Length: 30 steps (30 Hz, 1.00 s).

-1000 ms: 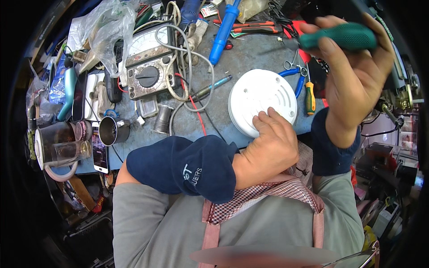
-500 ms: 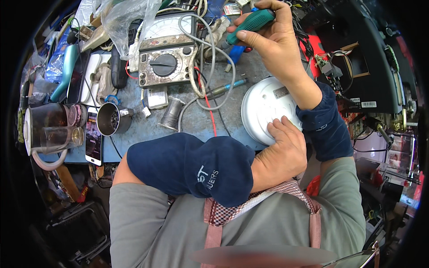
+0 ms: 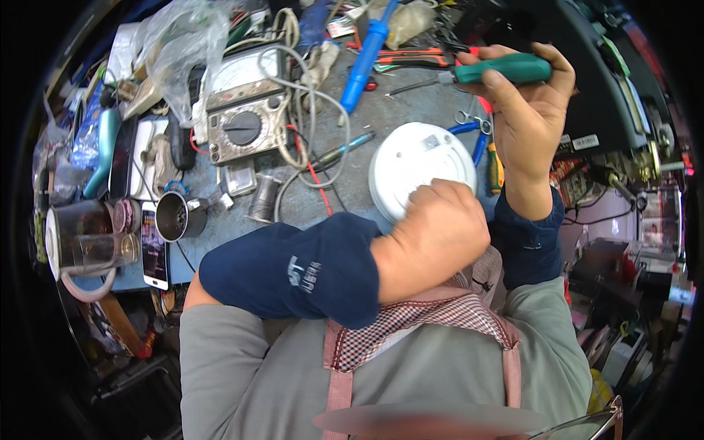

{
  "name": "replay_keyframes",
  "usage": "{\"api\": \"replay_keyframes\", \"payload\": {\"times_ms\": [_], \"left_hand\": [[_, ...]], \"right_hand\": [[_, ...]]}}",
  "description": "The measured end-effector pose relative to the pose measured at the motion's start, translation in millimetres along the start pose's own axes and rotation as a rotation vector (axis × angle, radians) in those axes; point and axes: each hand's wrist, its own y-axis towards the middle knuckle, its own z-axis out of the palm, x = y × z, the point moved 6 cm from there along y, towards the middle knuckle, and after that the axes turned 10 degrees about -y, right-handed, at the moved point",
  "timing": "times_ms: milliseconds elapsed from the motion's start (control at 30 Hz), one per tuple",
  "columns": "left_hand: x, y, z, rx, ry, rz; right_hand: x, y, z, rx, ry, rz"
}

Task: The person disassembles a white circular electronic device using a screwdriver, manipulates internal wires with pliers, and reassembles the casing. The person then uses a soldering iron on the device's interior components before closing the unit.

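Note:
In my right hand [image 3: 532, 110] is a green-handled screwdriver [image 3: 506, 71], held level above the far right of the bench, its thin shaft pointing left. A round white plastic housing [image 3: 414, 158] with a small label lies on the bench in front of me. My left hand [image 3: 436, 238] is curled at the near edge of this housing, covering part of it. Its fingers are bent in and slightly blurred, and what they hold, if anything, is hidden.
An analog multimeter [image 3: 244, 128] with grey cables stands left of centre. Nearby are a solder spool [image 3: 262, 199], a metal cup [image 3: 180, 216], a phone [image 3: 155, 253] and a glass jug [image 3: 81, 235]. Blue-handled pliers [image 3: 480, 143] and a blue tool [image 3: 364, 62] lie beyond the housing.
My right hand has moved right with the screwdriver, uncovering the housing's far side. My left hand, earlier spread on the housing, has curled its fingers and drawn toward me. The whole view has shifted.

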Motion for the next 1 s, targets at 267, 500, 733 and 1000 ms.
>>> {"api": "replay_keyframes", "payload": {"times_ms": [267, 500, 733, 1000], "left_hand": [[81, 30, -12, -0.125, -0.561, -0.335], [91, 38, -3, -0.153, -0.882, -0.449], [81, 36, 0, -0.238, -0.809, -0.277], [63, 36, -6, -0.137, -0.686, -0.157]], "right_hand": [[55, -60, -76, -0.302, -0.002, -0.094], [64, -89, -86, -0.354, 0.049, -0.077], [72, -95, -88, -0.307, -0.074, -0.136], [78, -98, -85, -0.243, -0.081, -0.167]]}}
